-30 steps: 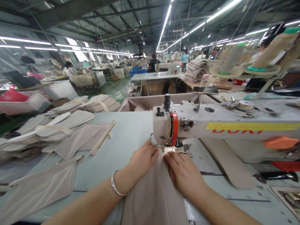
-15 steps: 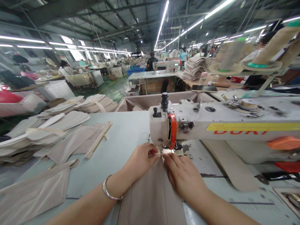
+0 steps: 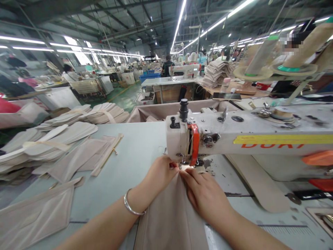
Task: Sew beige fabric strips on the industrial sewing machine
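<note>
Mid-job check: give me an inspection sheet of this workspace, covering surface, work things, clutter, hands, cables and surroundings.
Surface: pale green tabletop, with ruler markings near the right forearm.
Work things: beige fabric leading up to the sewing machine.
Clutter: stacked cut pieces and a zippered piece at left; rounded panel at right.
Hands: left hand and right hand both touch the beige fabric near its far end; grip unclear.
Cables: nothing seen clearly.
Surroundings: thread cones at right, a second sewing machine beyond, people farther back.
</note>
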The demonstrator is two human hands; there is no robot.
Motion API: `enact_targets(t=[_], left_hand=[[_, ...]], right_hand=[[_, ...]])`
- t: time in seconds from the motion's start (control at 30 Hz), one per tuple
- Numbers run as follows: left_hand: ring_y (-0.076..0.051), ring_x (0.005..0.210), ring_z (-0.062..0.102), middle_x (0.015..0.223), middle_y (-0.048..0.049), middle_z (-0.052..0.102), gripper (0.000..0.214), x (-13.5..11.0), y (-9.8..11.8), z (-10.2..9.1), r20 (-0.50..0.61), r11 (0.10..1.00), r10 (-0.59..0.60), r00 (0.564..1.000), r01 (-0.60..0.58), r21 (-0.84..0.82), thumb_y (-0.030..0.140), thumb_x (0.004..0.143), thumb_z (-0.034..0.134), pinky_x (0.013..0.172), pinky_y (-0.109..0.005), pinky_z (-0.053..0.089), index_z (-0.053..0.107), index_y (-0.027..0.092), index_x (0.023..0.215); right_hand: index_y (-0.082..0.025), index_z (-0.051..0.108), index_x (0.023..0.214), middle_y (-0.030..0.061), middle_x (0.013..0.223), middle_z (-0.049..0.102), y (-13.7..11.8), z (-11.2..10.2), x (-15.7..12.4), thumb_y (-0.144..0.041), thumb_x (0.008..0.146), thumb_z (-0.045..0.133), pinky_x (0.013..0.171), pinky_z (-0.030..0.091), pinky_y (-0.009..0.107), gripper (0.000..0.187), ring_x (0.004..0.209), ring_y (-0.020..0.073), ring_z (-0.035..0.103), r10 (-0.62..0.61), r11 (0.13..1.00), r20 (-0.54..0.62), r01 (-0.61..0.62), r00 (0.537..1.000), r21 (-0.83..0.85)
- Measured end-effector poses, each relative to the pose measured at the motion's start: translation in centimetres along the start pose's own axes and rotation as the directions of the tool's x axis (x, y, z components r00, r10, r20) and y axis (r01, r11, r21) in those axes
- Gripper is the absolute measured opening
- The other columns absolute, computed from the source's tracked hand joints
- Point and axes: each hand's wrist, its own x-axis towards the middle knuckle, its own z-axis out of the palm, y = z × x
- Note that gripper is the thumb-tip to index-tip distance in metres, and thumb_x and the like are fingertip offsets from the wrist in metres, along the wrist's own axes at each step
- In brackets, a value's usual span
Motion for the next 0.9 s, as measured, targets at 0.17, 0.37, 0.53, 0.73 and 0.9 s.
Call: enact_targets(t=[0.17, 0.37, 0.53, 0.73, 0.9], left_hand=[[-0.023, 0.076, 0.067, 0.080, -0.0071, 0.074, 0.016, 0.4, -0.6, 0.5, -0.032, 1.000, -0.017, 0.999, 0.017, -0.010, 0.022, 0.081, 0.060, 0.068, -0.029, 0.051, 0.074, 0.017, 0.086], [-0.022, 0.081, 0.066, 0.087, -0.0050, 0.073, 0.016, -0.4, -0.8, 0.4, -0.039, 0.999, 0.029, 0.999, -0.030, -0.022, 0.021, 0.084, 0.060, 0.075, -0.032, 0.052, 0.073, 0.019, 0.093], [-0.024, 0.103, 0.060, 0.106, -0.0048, 0.069, 0.016, -2.3, -0.5, -0.2, -0.049, 0.971, 0.177, 0.983, -0.166, 0.174, 0.022, 0.090, 0.059, 0.095, -0.039, 0.046, 0.075, 0.024, 0.094], [-0.022, 0.102, 0.061, 0.105, -0.0026, 0.072, 0.018, -2.3, -0.9, -0.1, -0.004, 0.971, 0.190, 0.982, -0.187, 0.151, 0.020, 0.092, 0.058, 0.096, -0.038, 0.046, 0.076, 0.023, 0.092], [-0.022, 0.105, 0.060, 0.110, -0.0016, 0.072, 0.020, -2.6, -1.1, 0.3, -0.004, 0.958, 0.217, 0.976, -0.213, 0.192, 0.022, 0.095, 0.054, 0.095, -0.038, 0.048, 0.074, 0.024, 0.098]], right_hand=[[-0.012, 0.048, 0.137, 0.0124, 0.129, 0.053, 0.1, 0.2, -0.1, -0.013, 0.090, 0.049, 0.085, 0.047, 0.043, 0.047, 0.094, 0.0256, 0.054, 0.008, 1.000, 0.035, -0.007, 0.999, -0.020], [-0.010, 0.050, 0.134, 0.0137, 0.126, 0.055, 0.0, 0.1, -0.1, -0.012, 0.091, 0.048, 0.085, 0.047, 0.043, 0.043, 0.095, 0.0263, 0.053, 0.007, 1.000, 0.025, -0.007, 1.000, -0.020], [-0.012, 0.051, 0.132, 0.0129, 0.124, 0.056, -0.1, -0.1, -0.2, -0.011, 0.092, 0.046, 0.089, 0.044, 0.044, 0.040, 0.101, 0.0267, 0.052, 0.033, 0.999, 0.031, -0.034, 0.999, 0.040], [-0.013, 0.048, 0.135, 0.0118, 0.127, 0.054, -0.1, 0.0, -0.3, -0.011, 0.093, 0.044, 0.087, 0.043, 0.043, 0.042, 0.099, 0.0261, 0.052, 0.045, 0.997, 0.051, -0.047, 0.998, 0.054], [-0.014, 0.049, 0.134, 0.0115, 0.127, 0.054, -0.3, -0.2, -0.1, -0.011, 0.094, 0.043, 0.088, 0.043, 0.043, 0.040, 0.101, 0.0263, 0.052, 0.048, 0.996, 0.060, -0.052, 0.997, 0.068]])
